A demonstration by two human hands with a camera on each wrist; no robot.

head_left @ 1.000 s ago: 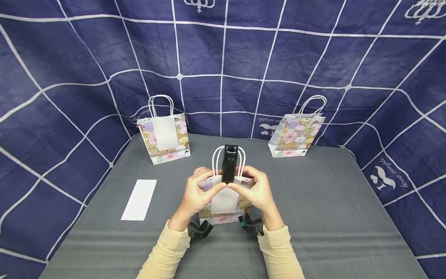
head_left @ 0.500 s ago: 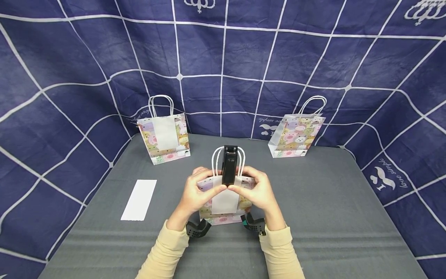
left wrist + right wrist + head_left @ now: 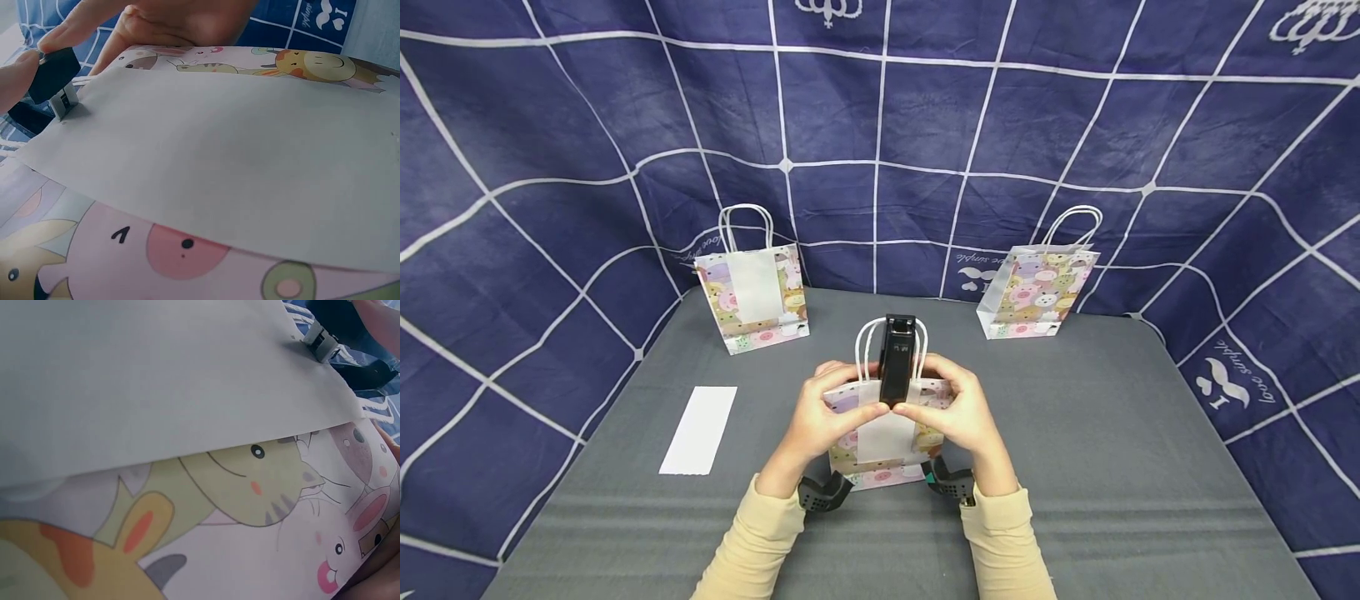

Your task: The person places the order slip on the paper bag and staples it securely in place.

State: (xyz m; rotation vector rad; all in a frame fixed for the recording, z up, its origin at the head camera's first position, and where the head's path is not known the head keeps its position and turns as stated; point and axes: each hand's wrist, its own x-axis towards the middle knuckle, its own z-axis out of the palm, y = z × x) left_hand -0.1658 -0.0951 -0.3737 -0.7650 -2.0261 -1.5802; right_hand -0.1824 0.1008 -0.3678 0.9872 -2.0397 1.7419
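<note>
A black stapler (image 3: 897,358) stands over the top edge of a small paper bag (image 3: 842,454) printed with cartoon animals. Both thumbs press on its near end, my left hand (image 3: 823,412) from one side and my right hand (image 3: 955,412) from the other. The other fingers reach behind the bag and are partly hidden. A white paper strip (image 3: 883,440) covers the middle of the bag's front. In the left wrist view the stapler's metal nose (image 3: 64,103) meets the strip's upper edge; the right wrist view shows the stapler (image 3: 322,344) there too.
Another animal-print bag (image 3: 793,287) with a white strip (image 3: 757,287) stands at the back left. A third bag (image 3: 1045,287) is at the back right. One loose white strip (image 3: 698,430) lies on the grey cloth (image 3: 1112,450) at left. A blue curtain (image 3: 925,117) hangs behind.
The stapler has sunk slightly and shifted a little to the right, with both thumbs still at its end. The bag's lower edge has come slightly nearer. The other things have stayed put.
</note>
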